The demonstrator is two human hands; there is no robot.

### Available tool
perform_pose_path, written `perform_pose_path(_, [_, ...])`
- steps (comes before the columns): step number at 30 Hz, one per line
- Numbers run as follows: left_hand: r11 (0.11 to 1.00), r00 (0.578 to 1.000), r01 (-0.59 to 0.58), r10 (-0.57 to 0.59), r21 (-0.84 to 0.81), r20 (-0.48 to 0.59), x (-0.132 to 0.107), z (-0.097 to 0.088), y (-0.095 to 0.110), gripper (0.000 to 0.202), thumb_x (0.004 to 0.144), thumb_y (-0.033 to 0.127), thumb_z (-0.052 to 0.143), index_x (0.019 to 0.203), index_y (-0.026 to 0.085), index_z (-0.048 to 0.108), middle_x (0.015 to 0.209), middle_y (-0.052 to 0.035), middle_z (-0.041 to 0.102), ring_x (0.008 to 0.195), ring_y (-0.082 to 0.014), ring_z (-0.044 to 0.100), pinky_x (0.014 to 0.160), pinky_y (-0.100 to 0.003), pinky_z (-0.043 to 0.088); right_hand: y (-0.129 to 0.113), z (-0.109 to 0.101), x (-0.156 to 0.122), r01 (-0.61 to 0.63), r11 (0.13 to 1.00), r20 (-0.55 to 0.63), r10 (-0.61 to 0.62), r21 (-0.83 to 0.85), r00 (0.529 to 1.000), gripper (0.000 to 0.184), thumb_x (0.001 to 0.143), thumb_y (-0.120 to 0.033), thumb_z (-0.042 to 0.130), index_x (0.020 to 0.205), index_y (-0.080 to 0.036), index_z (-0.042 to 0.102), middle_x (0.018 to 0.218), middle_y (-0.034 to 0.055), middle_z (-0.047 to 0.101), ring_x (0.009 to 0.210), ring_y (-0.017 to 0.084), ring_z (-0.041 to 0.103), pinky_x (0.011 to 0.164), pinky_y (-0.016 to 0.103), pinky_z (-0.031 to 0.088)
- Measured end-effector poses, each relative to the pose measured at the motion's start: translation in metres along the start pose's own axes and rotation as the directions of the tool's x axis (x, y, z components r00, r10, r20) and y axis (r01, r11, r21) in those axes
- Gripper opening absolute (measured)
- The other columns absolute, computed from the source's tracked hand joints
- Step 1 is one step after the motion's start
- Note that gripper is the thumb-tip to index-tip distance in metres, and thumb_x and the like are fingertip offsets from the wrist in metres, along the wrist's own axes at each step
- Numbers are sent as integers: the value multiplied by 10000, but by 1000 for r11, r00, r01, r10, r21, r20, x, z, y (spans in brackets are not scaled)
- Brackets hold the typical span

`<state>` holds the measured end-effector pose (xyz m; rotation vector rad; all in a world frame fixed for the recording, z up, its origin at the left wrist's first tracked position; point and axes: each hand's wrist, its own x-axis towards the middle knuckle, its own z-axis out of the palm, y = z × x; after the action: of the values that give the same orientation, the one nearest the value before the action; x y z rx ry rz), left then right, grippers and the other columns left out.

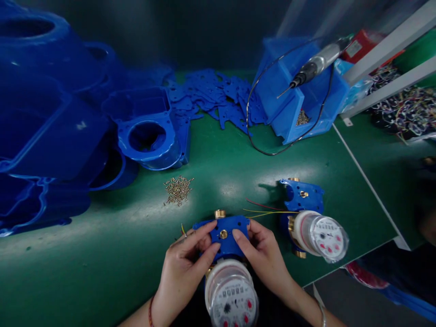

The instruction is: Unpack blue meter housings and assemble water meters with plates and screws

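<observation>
Round clear-domed water meter with blue plastic plate (pixel 227 254) sat nearest, at green bench (pixel 238 168) edge | left hand (pixel 184 268) and right hand (pixel 264 254) pinched plate's sides, steadying it | second meter (pixel 316 231) right; brass screws (pixel 178 189) within reach

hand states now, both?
Left hand: closed on the blue plate atop the near water meter, left edge.
Right hand: closed on the same plate, right edge.

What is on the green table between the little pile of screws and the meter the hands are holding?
Nothing: the head view shows bare green table between the screws and the held meter.
</observation>
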<state>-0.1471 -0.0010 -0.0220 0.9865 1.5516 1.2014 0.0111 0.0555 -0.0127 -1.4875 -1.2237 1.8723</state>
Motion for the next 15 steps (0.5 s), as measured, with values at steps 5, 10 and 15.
perform_pose_path(5, [1000, 1000, 0, -1, 13, 22, 1, 0, -1, 332, 775, 185, 657, 1086, 296, 691, 617, 56, 570, 536, -58, 508, 536, -135, 454, 5, -2, -1, 23, 998, -23, -25, -58, 999, 356, 827, -503, 614, 744, -168, 528, 635, -24, 463, 560, 104, 396, 524, 221, 339])
perform_pose_path(10, [996, 999, -53, 54, 71, -8, 0, 0, -2, 308, 784, 182, 641, 1077, 265, 692, 620, 52, 564, 542, -57, 509, 544, -141, 449, 11, -13, -19, 203, 955, -99, -228, -218, 968, 206, 950, -403, 478, 1032, -215, 501, 721, -17, 499, 609, 118, 476, 542, 207, 404])
perform_pose_path(15, [998, 999, -11, 9, 62, 31, 0, 0, 0, 276, 803, 226, 621, 1071, 190, 676, 619, 37, 552, 549, -75, 511, 546, -168, 451, -9, -46, -59, 530, 708, 34, -584, -467, 811, 162, 950, -270, 471, 1098, -274, 536, 655, -12, 523, 544, 127, 495, 516, 223, 430])
